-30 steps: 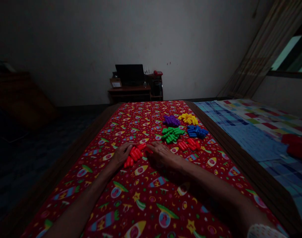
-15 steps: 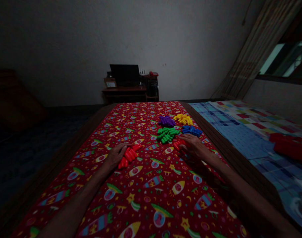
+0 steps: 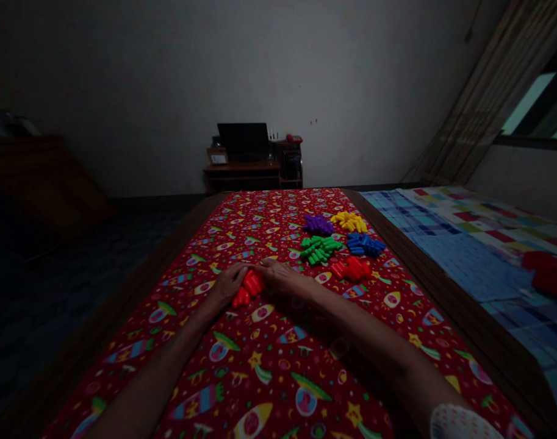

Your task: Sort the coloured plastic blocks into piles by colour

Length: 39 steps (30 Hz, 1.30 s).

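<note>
A small pile of glossy red plastic pieces (image 3: 248, 288), short and tube-like, lies on the patterned red cloth between my hands. My left hand (image 3: 229, 283) rests along its left side, thumb and fingers apart and curved around the edge. From the right, my right hand (image 3: 280, 277) reaches over the same pile, fingers stretched toward its far side; their tips are partly hidden. Farther right lies a second red heap (image 3: 351, 268), touched by neither hand. Behind it are green pieces (image 3: 320, 250), blue pieces (image 3: 365, 244), purple pieces (image 3: 318, 225) and yellow pieces (image 3: 349, 222).
The long table (image 3: 260, 402) wears a red cloth printed with rockets, over brown edges. To the right is a bed-like surface with a checked cover (image 3: 470, 262) and a red item (image 3: 546, 274). A desk with a dark monitor (image 3: 244, 141) stands beyond.
My right hand has moved left from the right-hand red heap to the pile by my left hand. That right heap is now uncovered. The camera view has shifted slightly left.
</note>
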Available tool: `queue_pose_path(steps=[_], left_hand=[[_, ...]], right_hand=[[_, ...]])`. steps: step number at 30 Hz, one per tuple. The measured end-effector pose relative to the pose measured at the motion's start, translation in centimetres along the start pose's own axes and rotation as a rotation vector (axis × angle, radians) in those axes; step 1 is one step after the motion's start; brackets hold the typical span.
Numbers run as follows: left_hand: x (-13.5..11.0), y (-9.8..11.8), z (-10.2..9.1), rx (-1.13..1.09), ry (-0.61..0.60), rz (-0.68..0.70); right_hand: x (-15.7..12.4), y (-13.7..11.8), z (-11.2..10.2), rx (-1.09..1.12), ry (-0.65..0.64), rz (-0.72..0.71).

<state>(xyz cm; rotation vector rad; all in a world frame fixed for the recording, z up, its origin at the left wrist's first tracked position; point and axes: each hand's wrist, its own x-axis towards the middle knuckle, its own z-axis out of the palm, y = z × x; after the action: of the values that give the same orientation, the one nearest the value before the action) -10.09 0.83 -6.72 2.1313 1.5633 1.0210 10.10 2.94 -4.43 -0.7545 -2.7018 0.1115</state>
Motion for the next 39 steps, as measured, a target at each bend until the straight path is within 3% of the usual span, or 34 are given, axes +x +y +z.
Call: queue_pose_path(steps=[4, 9, 13, 15, 17, 21, 23, 26, 30, 34, 36, 39], left_hand=[[-0.2, 0.2, 0.0, -0.017, -0.006, -0.018], [-0.3, 0.6, -0.4, -0.041, -0.037, -0.031], [0.1, 0.6, -1.7, -0.057, -0.278, 0.025], [0.2, 0.7, -2.1, -0.029, -0.407, 0.064], [0.1, 1.0, -2.0, 0.014, -0.448, 0.076], [-0.4, 2.0, -0.3, 0.02, -0.313, 0.015], [-0.5, 2.6, 0.7, -0.015, -0.231, -0.051], [-0.6, 3.6, 1.7, -0.075, -0.171, -0.108], [-0.8, 4.6, 2.2, -0.155, -0.207, -0.092], [-0.9, 4.8, 2.0, -0.167, -0.24, -0.111], [-0.8, 4.6, 1.3, -0.196, -0.256, -0.107], [-0.6, 4.1, -0.1, -0.186, -0.337, -0.103]], right_hand=[[-1.6, 0.8, -0.2, -0.033, -0.007, 0.075], [-8.5, 2.7, -3.1, -0.153, 0.115, 0.154], [-14.2, 4.1, -5.8, -0.316, 0.15, 0.285], [-16.1, 4.5, -6.3, -0.357, 0.128, 0.314], [-17.2, 4.8, -6.3, -0.364, 0.116, 0.312], [-16.2, 4.4, -5.2, -0.298, 0.206, 0.24], [-14.5, 3.4, -4.7, -0.227, 0.239, 0.181], [-11.1, 1.4, -3.9, -0.105, 0.183, 0.089], [-7.4, -0.9, -2.3, -0.039, 0.141, 0.028], [-5.8, -1.2, -0.6, -0.025, 0.078, -0.015], [-5.8, -0.7, -0.7, -0.033, 0.07, 0.015], [-6.9, 1.1, -2.4, -0.05, 0.081, 0.106]])
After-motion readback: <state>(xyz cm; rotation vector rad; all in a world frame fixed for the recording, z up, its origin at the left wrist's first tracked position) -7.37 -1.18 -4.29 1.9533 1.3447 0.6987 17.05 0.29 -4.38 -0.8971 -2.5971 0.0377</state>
